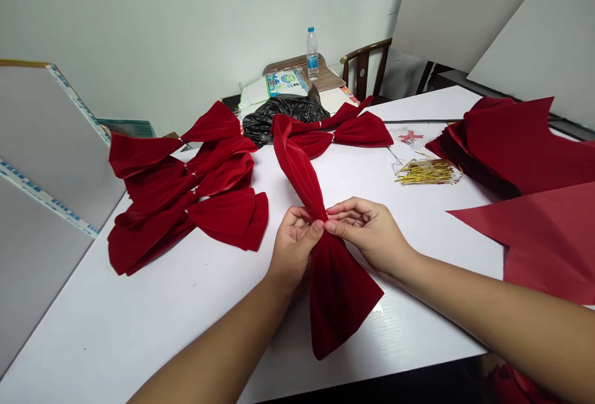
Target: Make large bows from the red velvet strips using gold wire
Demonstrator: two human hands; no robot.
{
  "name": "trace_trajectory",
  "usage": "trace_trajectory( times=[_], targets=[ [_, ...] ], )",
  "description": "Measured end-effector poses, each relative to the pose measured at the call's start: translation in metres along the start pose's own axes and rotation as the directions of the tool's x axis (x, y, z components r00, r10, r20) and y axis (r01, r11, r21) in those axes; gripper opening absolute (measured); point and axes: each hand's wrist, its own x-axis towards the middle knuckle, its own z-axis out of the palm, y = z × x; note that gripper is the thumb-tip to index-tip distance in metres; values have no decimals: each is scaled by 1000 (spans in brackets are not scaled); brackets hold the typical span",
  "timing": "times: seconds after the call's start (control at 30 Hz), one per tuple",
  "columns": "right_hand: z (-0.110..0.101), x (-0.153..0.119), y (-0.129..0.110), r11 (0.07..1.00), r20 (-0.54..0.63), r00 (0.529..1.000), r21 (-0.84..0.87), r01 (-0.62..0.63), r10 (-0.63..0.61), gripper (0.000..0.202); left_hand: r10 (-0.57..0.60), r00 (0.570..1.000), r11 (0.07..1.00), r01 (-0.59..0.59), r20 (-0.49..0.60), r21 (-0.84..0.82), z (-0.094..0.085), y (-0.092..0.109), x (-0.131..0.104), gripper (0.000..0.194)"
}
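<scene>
Head view: both hands are busy on one red cloth [341, 295], gathered at its waist and held over the white table [223, 305], right in front of me. My left hand [294, 243] grips the waist from the left, thumb on the near face, fingers curled behind. My right hand [367, 227] pinches the same spot from the right, thumb and forefinger closed on the folds, thumb tips almost meeting. Key relation: the waist sits between my two hands, neither clearly nearer; the cloth's long axis runs away from me, far end leaning left, near end fanning out below my hands and a bit right. So the axis crosses the line joining my hands. Can't tell if a tie is round the waist; fingertips cover it. Gold ties [425, 172] lie in a clump beyond my right hand, off to the right, well apart from it. Red sheets [515, 144] are piled further right, with a paler red piece [548, 230] in front. Left of my left hand, apart from it, a heap of bows [227, 215], pinched in at their middles; more bows [362, 131] past the far end, near a black bag [283, 113].
</scene>
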Motion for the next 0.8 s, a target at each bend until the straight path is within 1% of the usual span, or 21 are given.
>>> trace_trajectory(
  times=[0.07, 0.17, 0.27, 0.37, 0.43, 0.5, 0.6, 0.7, 0.8],
  targets=[
    [0, 0, 1, 999, -5, 1000, 27, -22, 22, 40, 16, 1000, 1000, -16, -11, 26, -1, 1, 0, 44],
    [2, 0, 1, 997, -13, 999, 59, -43, 44, 38, 37, 999, 999, -37, 2, 33, -1, 3, -1, 47],
    [3, -1, 0, 992, -13, 997, 101, -69, 71, 36, 70, 998, 996, -70, 2, 47, -1, 4, -2, 46],
    [5, -2, -2, 986, -3, 996, 141, -86, 87, 37, 154, 988, 979, -151, -13, 135, -1, 8, -4, 37],
    [6, -3, -4, 987, 2, 997, 136, -83, 83, 35, 230, 973, 952, -220, -23, 212, 1, 13, -5, 31],
    [6, -4, -5, 991, 7, 997, 113, -75, 74, 33, 286, 957, 923, -264, -41, 279, 4, 18, -7, 27],
    [6, -5, -7, 994, 29, 997, 86, -72, 70, 32, 317, 945, 896, -270, -82, 352, 9, 23, -11, 25],
    [5, -4, -8, 991, 34, 996, 99, -91, 88, 35, 339, 934, 872, -266, -113, 411, 13, 24, -15, 23],
    [5, -2, -8, 987, 19, 995, 127, -98, 96, 38, 358, 930, 853, -292, -78, 432, 15, 22, -17, 20]
  ],
)
